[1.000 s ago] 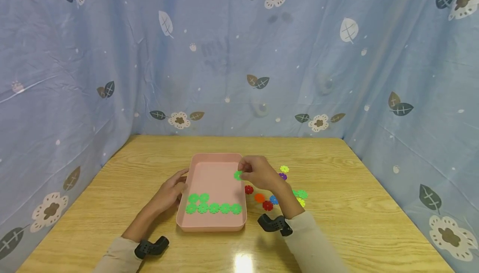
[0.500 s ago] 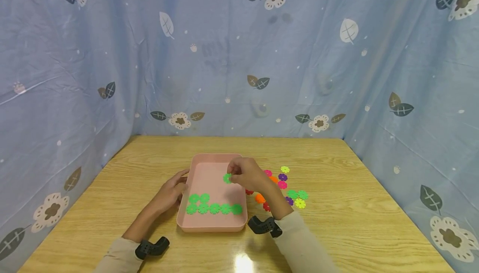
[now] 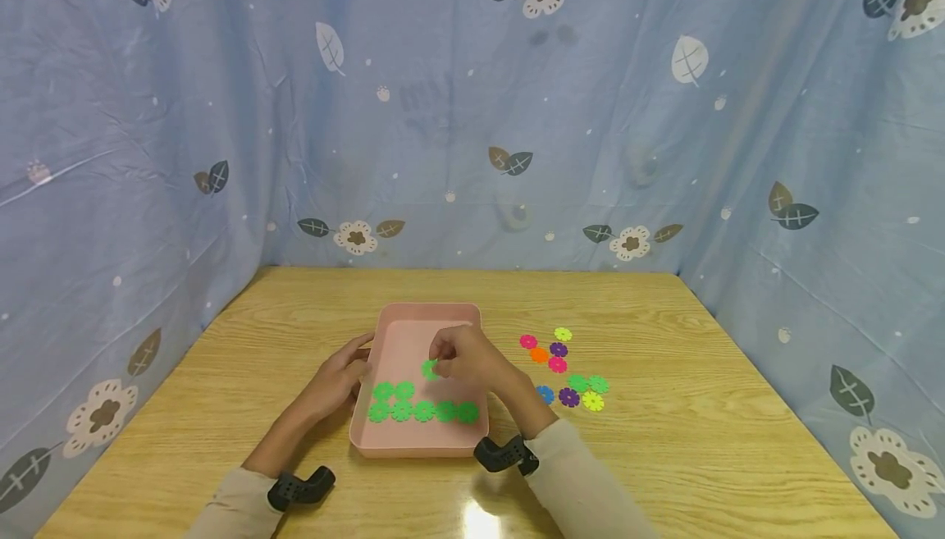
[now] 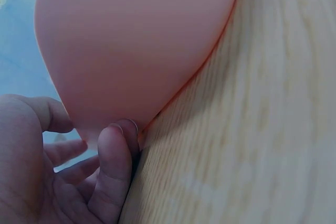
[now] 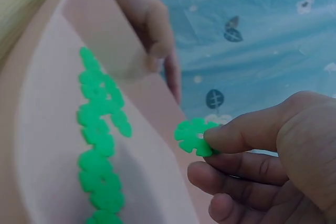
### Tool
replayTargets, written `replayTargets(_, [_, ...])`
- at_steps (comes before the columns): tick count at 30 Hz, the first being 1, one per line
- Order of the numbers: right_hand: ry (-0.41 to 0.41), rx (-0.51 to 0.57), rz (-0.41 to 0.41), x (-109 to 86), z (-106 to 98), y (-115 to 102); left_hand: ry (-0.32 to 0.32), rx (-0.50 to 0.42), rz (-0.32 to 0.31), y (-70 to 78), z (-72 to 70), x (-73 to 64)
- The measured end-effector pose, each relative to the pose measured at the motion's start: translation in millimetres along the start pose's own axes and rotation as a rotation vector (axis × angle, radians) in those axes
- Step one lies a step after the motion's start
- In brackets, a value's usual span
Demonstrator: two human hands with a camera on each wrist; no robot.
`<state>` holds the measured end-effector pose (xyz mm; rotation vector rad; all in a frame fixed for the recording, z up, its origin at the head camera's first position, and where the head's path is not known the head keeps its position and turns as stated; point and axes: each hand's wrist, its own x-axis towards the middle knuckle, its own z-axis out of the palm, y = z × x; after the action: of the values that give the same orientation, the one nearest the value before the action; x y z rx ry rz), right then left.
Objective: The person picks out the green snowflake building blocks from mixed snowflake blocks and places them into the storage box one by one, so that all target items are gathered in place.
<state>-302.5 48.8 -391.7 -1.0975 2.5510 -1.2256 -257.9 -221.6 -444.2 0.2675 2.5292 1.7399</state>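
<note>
My right hand (image 3: 463, 354) pinches a green snowflake disc (image 5: 190, 136) between thumb and fingertips, over the middle of a pink tray (image 3: 418, 441). The disc is tilted toward the right wrist camera, with its notched edge standing free of my fingertips. Several more green snowflake discs (image 3: 424, 411) lie in a row along the tray's near end, with two behind them at the left. My left hand (image 3: 335, 379) holds the tray's left side; in the left wrist view fingertips (image 4: 113, 145) press its outer wall.
Loose snowflake discs lie on the wooden table (image 3: 687, 408) right of the tray, among them pink (image 3: 557, 365), purple (image 3: 569, 397), blue, orange, yellow and two green ones (image 3: 588, 383). A patterned blue curtain (image 3: 472, 112) surrounds the table. My right forearm covers part of the table beside the tray.
My right hand has carried the green disc left from the tray's right rim and nearer to me. Loose discs behind the arm have come into view while others became hidden. The left hand stays put.
</note>
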Motion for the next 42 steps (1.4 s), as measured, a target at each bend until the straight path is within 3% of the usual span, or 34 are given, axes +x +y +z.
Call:
replayTargets(6, [-0.005, -0.076, 0.063, -1.5, 12, 0, 0.004, -0.004, -0.009, 0.6, 0.6, 0.2])
replayTargets(21, [-0.028, -0.102, 0.096, 0.2, 25, 6, 0.002, -0.01, -0.004, -0.6, 0.4, 1.3])
replayTargets(33, [0.006, -0.356, 0.113, 0.3, 33, 6, 0.013, 0.006, -0.018, -2.7, 1.0, 3.1])
replayTargets(42, [0.019, -0.457, 0.068, -1.0, 35, 6, -0.006, -0.021, -0.012, -0.3, 1.0, 0.9])
